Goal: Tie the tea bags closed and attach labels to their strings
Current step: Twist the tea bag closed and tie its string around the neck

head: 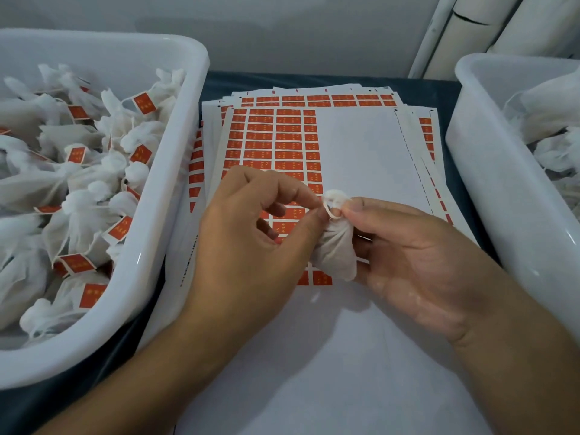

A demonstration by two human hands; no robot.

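right tub [489, 171] cut off at edge, label print [288, 146] too small to read

Glossy plastic tub [175, 196], matt gauzy tea bag [337, 249] — paper label sheets [354, 146]

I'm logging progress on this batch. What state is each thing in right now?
Tea bag: held in both hands, neck gathered, string looped at top, no label.
Left hand: pinching the string.
Right hand: gripping the bag.
Left bin: full of tied, labelled bags.
Right bin: holds unlabelled bags.
Label sheet: partly used.
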